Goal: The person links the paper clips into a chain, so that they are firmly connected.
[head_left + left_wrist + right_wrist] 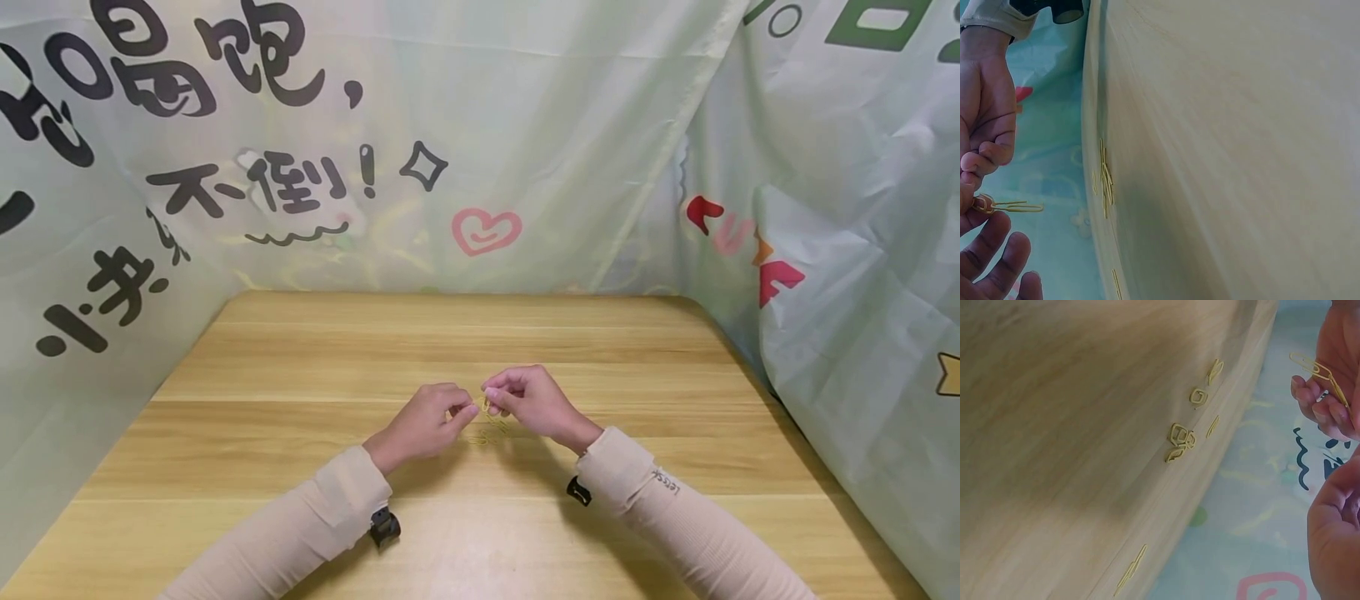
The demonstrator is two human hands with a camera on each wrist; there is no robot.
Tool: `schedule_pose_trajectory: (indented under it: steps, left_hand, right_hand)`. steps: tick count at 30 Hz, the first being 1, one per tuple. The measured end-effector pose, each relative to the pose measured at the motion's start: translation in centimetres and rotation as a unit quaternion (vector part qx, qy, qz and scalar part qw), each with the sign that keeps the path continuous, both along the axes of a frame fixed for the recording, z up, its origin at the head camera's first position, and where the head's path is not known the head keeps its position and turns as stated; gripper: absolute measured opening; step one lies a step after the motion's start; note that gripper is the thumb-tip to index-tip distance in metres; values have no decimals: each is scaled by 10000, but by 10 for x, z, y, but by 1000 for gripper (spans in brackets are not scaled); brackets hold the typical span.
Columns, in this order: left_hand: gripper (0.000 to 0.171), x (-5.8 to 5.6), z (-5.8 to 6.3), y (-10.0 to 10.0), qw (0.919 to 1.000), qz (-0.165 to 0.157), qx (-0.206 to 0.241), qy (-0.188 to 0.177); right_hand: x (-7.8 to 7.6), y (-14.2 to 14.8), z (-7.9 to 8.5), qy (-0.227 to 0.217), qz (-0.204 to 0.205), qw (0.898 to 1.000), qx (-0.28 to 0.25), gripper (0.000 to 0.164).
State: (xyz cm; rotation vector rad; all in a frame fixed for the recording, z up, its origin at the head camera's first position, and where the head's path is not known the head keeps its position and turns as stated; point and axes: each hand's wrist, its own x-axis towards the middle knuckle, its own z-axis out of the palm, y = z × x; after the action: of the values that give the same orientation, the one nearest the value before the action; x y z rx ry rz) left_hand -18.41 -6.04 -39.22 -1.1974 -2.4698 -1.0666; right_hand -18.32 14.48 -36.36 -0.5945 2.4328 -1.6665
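Note:
Over the table, both hands meet fingertip to fingertip around small yellow paper clips. My left hand pinches between thumb and fingers, as does my right hand. In the right wrist view, a paper clip runs down into the fingers and another hangs joined to its upper end. The left wrist view shows the joined clips sticking out sideways from the fingertips, with the left hand's other fingers spread below. Beneath the hands, several loose paper clips lie in a small group.
The wooden table spreads around the hands. A few clips lie apart from the group, such as a thin pair seen edge-on. A printed cloth hangs behind the table and along both sides.

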Motion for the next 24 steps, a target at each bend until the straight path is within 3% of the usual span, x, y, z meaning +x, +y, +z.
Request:
schedule_pose_trajectory:
  steps: [13, 24]
  left_hand:
    - [17, 0, -2, 1, 9999, 107, 55, 34]
    - [18, 2, 0, 0, 9999, 82, 63, 87]
  right_hand:
    - [0, 2, -3, -4, 210, 9997, 85, 18]
    - [0, -2, -2, -416, -369, 9983, -192, 11]
